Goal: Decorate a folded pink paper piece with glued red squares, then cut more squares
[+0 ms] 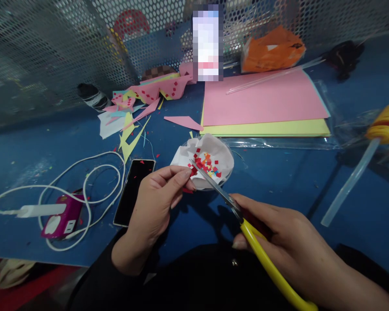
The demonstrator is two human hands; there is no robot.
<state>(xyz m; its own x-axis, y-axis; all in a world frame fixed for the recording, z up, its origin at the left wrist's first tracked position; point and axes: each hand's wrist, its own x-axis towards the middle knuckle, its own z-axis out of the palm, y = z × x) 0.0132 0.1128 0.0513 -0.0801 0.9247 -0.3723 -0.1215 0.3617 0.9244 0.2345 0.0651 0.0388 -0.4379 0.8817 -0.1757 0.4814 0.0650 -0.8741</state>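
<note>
My right hand is wrapped round yellow-handled scissors, whose blades point away to the left over a white paper-lined bowl. Small red, orange and blue paper bits lie in the bowl. At its near left edge my left hand pinches a piece of red paper between thumb and fingers. The blade tips are close to the left fingertips. Most of the red piece is hidden by those fingers.
Pink and yellow paper sheets lie behind the bowl. Paper scraps are scattered at the back left. A black phone, a white cable and a purple box are on the left. A glue gun with a glue stick sits right.
</note>
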